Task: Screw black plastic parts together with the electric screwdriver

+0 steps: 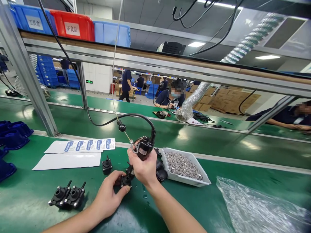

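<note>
My right hand (143, 168) is wrapped round a black electric screwdriver (145, 147) that hangs from a cord and a black cable, held upright over a small black plastic part (125, 180). My left hand (108, 195) pinches that part against the green bench mat. Another black part (107, 165) stands just left of it, and two more (68, 195) lie together nearer the front left. A white tray (204, 179) of several silver screws sits right of my right hand.
White label sheets (80, 145) and a blank sheet lie at the back left. Dark blue moulded pieces (14, 132) line the left edge. A clear plastic bag (259, 207) lies at the right. Behind runs a green conveyor, where other people work.
</note>
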The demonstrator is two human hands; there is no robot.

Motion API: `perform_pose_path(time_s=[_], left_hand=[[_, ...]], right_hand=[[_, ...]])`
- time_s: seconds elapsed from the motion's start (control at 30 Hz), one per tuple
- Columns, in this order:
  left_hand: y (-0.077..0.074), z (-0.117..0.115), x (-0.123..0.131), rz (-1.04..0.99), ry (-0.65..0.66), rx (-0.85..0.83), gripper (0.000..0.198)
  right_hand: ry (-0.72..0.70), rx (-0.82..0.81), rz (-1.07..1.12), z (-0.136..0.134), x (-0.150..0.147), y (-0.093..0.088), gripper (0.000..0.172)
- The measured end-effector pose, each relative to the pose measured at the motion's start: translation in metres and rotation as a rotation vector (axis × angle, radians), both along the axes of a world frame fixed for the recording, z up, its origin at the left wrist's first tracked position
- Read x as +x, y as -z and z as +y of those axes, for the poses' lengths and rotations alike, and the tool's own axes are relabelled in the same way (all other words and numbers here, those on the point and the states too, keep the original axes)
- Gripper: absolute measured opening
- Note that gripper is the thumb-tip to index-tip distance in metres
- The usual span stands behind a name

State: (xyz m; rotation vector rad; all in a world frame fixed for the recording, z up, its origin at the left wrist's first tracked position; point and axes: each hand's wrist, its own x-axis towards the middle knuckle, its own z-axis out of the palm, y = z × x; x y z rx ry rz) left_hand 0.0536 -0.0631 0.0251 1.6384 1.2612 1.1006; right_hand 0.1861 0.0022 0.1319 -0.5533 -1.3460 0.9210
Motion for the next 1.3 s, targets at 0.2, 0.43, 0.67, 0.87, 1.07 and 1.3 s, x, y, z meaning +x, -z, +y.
perform_pose_path(time_s=[0.2, 0.43, 0.67, 0.87, 1.07, 1.3], left_hand=[[0.005, -0.001, 0.006, -0.059, 0.021, 0.021, 0.026], [0.0, -0.001, 0.01, -0.123, 0.057, 0.027, 0.016], [0.001, -0.002, 0.01, -0.135, 0.053, 0.01, 0.016], [-0.004, -0.002, 0.01, -0.155, 0.038, 0.017, 0.014], [-0.004, -0.002, 0.011, -0.202, 0.03, 0.053, 0.012], [-0.002, 0.0, 0.01, -0.208, 0.029, 0.013, 0.015]], right_hand=[[-0.15, -0.073, 0.0, -0.016, 0.01, -0.021, 0.024], [-0.257, -0.085, 0.027, -0.019, 0.003, -0.011, 0.026], [-0.275, -0.109, 0.004, -0.02, 0.0, -0.007, 0.025], [-0.226, -0.096, -0.014, -0.027, -0.005, 0.001, 0.026], [-0.172, -0.068, -0.072, -0.03, -0.011, 0.01, 0.02], [-0.158, -0.067, -0.033, -0.028, -0.015, 0.005, 0.023]])
